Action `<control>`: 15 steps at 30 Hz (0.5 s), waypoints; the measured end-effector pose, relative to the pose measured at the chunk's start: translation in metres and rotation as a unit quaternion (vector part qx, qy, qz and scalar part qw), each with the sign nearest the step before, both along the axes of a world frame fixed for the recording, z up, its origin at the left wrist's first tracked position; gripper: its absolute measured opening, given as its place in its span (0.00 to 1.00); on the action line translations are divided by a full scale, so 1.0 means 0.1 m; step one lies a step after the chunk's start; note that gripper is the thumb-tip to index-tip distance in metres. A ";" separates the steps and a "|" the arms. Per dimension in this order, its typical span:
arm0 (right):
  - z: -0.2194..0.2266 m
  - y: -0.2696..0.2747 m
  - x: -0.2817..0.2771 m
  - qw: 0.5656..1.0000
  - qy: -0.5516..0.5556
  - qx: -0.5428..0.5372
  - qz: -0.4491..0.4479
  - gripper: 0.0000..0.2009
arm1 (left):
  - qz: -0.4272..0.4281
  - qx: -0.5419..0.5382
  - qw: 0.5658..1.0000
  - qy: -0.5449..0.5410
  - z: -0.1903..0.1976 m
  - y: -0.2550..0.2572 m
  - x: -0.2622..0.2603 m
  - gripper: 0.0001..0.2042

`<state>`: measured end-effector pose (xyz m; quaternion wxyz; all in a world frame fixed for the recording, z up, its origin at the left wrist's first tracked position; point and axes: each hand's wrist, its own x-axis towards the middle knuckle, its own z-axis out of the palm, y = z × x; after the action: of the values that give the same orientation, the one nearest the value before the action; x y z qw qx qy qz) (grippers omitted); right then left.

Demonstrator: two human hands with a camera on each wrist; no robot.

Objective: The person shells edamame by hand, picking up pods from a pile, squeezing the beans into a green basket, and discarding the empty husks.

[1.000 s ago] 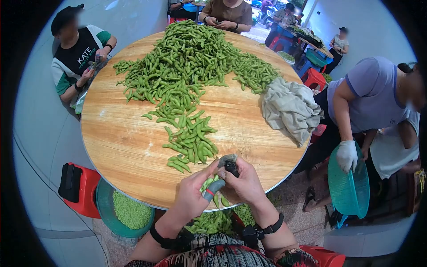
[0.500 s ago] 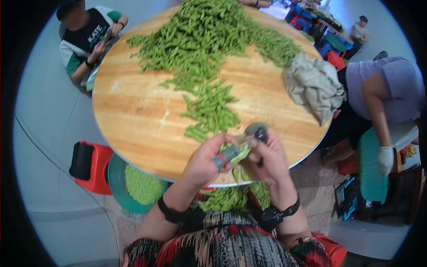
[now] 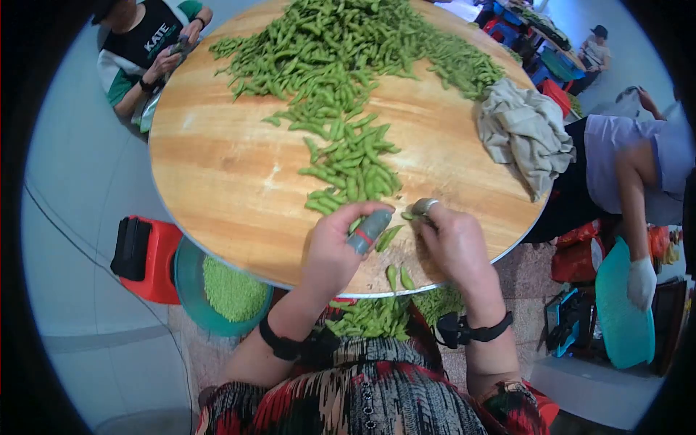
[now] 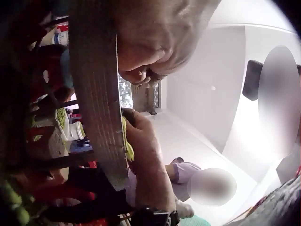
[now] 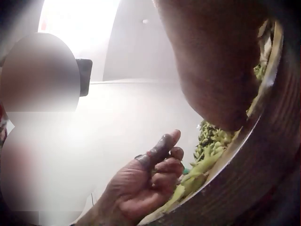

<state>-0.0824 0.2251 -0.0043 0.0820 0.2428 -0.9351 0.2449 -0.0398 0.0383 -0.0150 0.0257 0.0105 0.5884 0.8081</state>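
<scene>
My left hand [image 3: 330, 246] hovers over the near table edge, a grey sleeve with a red band on its thumb. In the right wrist view, that hand's fingers [image 5: 167, 174] are curled in and the thumb points up. A bit of green shows between thumb and forefinger in the head view. To its right, my right hand [image 3: 457, 243], also wearing a grey finger sleeve [image 3: 425, 206], pinches a green soybean pod [image 3: 408, 216] at its fingertips. One loose pod [image 3: 389, 238] lies between the hands. Two more pods [image 3: 392, 277] lie nearer the edge.
A large pod heap [image 3: 326, 51] trails toward me across the round wooden table [image 3: 217, 167]. A grey cloth [image 3: 525, 134] lies at the right rim. Below left stands a green basin [image 3: 185, 279] of shelled beans. At right, a person holds a turquoise basket [image 3: 623, 312].
My hands, together around a pod before, have come apart, the right one now at another pod. The head view has shifted. The person at right has moved with the basket.
</scene>
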 end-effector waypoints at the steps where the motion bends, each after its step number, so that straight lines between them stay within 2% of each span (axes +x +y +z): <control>1: 0.01 -0.04 0.00 1.000 0.017 0.013 -0.020 0.07 | 0.030 -0.164 0.985 0.036 0.03 0.02 0.00 0.11; 2: 0.00 -0.06 0.00 0.999 0.009 0.006 -0.041 0.07 | 0.021 -0.155 0.986 0.049 0.04 0.04 -0.01 0.11; 3: -0.01 -0.05 0.00 0.996 -0.003 -0.081 -0.033 0.07 | 0.056 -0.243 0.956 0.154 0.04 0.05 -0.02 0.13; 4: -0.07 -0.01 -0.03 0.982 -0.082 -0.173 -0.013 0.07 | 0.092 -0.323 0.906 0.256 0.05 0.07 -0.02 0.14; 5: -0.08 0.01 0.01 0.931 -0.213 -0.294 -0.011 0.07 | 0.085 -0.313 0.907 0.269 0.06 0.10 -0.01 0.14; 6: 0.02 -0.03 0.07 0.848 -0.337 -0.409 -0.005 0.07 | 0.068 -0.318 0.914 0.241 0.08 0.13 0.03 0.15; 7: 0.05 -0.01 0.09 0.814 -0.398 -0.422 0.000 0.07 | 0.053 -0.325 0.920 0.213 0.10 0.14 0.05 0.15; 9: 0.11 0.00 0.14 0.741 -0.495 -0.453 0.001 0.07 | 0.032 -0.325 0.918 0.224 0.11 0.14 0.05 0.16; 10: 0.12 0.01 0.15 0.743 -0.489 -0.456 0.002 0.07 | 0.018 -0.330 0.917 0.223 0.12 0.13 0.05 0.16; 12: 0.11 -0.01 0.17 0.691 -0.524 -0.498 0.014 0.07 | 0.000 -0.328 0.919 0.220 0.14 0.12 0.07 0.17; 14: 0.13 -0.01 0.17 0.678 -0.529 -0.509 0.025 0.07 | -0.008 -0.299 0.927 0.226 0.16 0.14 0.08 0.19; 15: 0.16 0.00 0.17 0.654 -0.547 -0.521 0.034 0.07 | -0.007 -0.299 0.927 0.227 0.16 0.14 0.07 0.19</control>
<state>-0.0656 0.2248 0.0117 -0.3401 0.0140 -0.5202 0.7833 -0.0326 0.0526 0.0013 -0.1012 0.1895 0.7929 0.5703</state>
